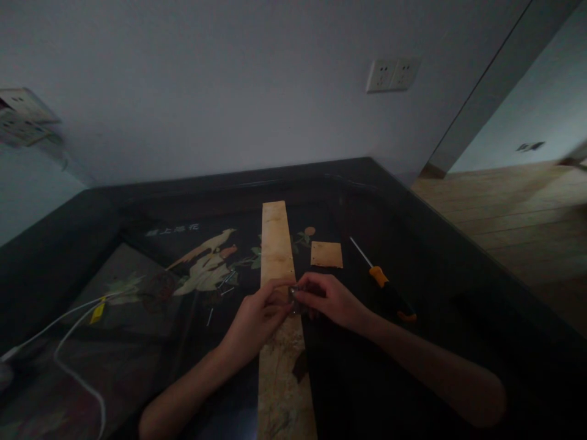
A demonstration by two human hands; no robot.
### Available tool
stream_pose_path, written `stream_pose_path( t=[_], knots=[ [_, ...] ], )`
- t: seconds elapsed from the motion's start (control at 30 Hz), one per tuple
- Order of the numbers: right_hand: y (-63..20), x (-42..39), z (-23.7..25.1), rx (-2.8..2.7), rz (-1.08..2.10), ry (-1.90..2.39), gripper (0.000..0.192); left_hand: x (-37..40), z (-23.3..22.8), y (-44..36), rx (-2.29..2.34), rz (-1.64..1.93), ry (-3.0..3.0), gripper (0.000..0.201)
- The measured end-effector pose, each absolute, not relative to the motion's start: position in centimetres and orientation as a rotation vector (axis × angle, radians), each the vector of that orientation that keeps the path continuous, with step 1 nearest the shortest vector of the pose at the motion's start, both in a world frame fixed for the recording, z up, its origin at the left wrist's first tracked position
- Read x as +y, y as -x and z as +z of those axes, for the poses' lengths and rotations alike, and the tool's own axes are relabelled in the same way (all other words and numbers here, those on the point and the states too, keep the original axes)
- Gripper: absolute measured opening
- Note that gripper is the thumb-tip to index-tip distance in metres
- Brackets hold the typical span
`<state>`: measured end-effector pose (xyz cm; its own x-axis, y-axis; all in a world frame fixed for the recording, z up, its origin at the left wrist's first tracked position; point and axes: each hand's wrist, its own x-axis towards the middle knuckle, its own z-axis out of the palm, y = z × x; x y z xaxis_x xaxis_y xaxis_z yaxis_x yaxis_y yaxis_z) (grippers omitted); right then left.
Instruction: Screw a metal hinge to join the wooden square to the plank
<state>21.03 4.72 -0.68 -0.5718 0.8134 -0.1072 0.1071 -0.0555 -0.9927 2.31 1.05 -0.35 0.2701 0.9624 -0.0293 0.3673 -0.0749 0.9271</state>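
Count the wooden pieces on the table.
2. A long wooden strip runs down the table's middle, under both hands; a small square wooden piece lies just right of it, left of the screwdriver. Hands may hide more.

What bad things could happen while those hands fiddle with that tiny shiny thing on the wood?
The small metal piece pinched between the left hand and right hand might slip and vanish on the dark table. The loose screws beside the wooden strip could get knocked away.
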Motion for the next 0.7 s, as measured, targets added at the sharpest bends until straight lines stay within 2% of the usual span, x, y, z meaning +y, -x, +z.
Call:
stream_pose_path(
  t=[0.2, 0.43, 0.7],
  knots=[
    [-20.9, 9.4, -0.2, -1.645, 1.437, 1.193, 0.013, 5.0, -1.1, -2.1, 1.253, 0.953, -1.844, 0.036],
    [-19.6, 13.2, -2.4, -1.665, 1.419, 1.463, 0.024, 5.7, -3.8, -1.4, 1.372, 0.928, -2.329, 0.031],
    [-19.2, 12.8, -2.0, -1.824, 1.42, 1.525, 0.029, 5.6, -4.1, -1.3, 1.414, 0.746, -2.566, 0.035]
  ],
)
